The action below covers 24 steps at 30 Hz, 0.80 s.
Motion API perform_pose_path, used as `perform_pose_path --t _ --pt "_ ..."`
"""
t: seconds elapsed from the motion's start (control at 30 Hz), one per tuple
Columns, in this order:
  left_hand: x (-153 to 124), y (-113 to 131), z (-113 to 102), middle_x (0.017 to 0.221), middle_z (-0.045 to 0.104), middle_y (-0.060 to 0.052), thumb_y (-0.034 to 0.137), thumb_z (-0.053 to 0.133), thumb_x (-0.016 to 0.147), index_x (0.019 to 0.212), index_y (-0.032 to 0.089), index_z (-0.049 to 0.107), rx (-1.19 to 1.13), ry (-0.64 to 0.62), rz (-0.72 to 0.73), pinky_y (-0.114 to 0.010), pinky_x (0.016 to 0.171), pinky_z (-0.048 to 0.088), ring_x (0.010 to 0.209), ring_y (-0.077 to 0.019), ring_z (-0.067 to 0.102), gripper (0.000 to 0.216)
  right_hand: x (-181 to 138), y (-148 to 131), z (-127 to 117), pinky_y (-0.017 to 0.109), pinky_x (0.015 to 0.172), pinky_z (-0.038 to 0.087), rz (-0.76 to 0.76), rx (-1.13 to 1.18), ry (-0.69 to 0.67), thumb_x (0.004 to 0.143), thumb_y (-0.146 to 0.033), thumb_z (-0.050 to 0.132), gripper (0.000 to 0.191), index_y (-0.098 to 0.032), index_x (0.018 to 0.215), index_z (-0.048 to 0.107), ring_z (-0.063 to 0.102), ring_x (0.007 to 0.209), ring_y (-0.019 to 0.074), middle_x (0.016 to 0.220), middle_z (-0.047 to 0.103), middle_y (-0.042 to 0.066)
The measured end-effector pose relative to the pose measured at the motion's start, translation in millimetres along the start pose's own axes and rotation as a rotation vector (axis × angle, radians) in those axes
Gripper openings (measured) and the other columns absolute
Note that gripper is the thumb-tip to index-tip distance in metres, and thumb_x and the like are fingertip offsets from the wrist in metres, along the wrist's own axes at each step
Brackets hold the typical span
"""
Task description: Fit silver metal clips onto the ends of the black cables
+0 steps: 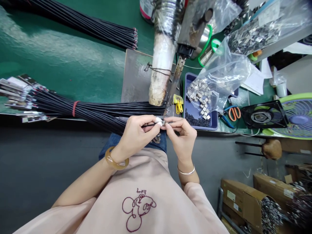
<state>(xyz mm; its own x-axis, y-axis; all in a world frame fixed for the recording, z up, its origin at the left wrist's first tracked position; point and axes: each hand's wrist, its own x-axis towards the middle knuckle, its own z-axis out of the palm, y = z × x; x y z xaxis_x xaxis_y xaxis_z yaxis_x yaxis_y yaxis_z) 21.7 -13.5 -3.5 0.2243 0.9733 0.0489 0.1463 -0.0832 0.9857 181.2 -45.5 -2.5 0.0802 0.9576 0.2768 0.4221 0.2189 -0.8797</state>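
Observation:
Both hands meet at the bench edge in front of my lap. My left hand (140,130) is closed in a pinch on the end of a black cable, with something white on one fingertip. My right hand (181,135) pinches a small silver metal connector (163,123) at that cable end; the fingers hide most of it. Beside my left hand a thick bundle of black cables (97,112), tied with a red band (76,108), lies along the edge. A soldering iron (177,70) points down just beyond my fingers. Several small metal pieces (157,138) rest on my lap.
A wrapped white duct (159,65) hangs over a grey board (136,76). At right stand a purple tray (214,122) of metal shells and black bits, solder spools (207,55), orange-handled scissors (234,113), a black fan (264,114) and a green fan (297,118). More cables (109,32) lie at the back.

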Motion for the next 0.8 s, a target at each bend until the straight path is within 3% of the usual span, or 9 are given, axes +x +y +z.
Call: perform_pose_path --t 0.17,0.53,0.8 --pt "2.1 3.8 4.6 0.054 0.047 0.004 0.02 0.061 0.08 0.069 0.013 0.07 -0.034 0.073 -0.019 -0.019 0.045 0.027 0.049 -0.0059 0.033 0.015 -0.5 -0.1 4.0 0.029 0.08 0.065 -0.219 -0.148 0.075 0.089 -0.011 0.067 0.012 -0.022 0.085 0.068 0.076 0.092 0.0149 0.1 0.079 0.002" --pt "7.1 8.2 7.5 0.052 0.034 0.006 0.02 0.061 0.079 0.063 0.014 0.063 -0.029 0.133 -0.034 -0.021 0.046 0.021 0.05 -0.0058 0.026 0.017 7.5 0.8 1.5 0.032 0.082 0.066 -0.168 -0.131 0.036 0.09 -0.015 0.068 0.01 -0.023 0.083 0.068 0.076 0.096 0.0168 0.102 0.079 0.003" --pt "7.8 12.2 7.1 0.054 0.039 0.005 0.019 0.061 0.078 0.064 0.014 0.064 -0.039 0.15 -0.025 -0.021 0.045 0.02 0.05 -0.0058 0.027 0.015 8.8 -5.9 1.6 0.034 0.086 0.065 -0.227 -0.172 0.067 0.088 -0.011 0.069 0.013 -0.024 0.085 0.068 0.077 0.097 0.0171 0.102 0.08 0.001"
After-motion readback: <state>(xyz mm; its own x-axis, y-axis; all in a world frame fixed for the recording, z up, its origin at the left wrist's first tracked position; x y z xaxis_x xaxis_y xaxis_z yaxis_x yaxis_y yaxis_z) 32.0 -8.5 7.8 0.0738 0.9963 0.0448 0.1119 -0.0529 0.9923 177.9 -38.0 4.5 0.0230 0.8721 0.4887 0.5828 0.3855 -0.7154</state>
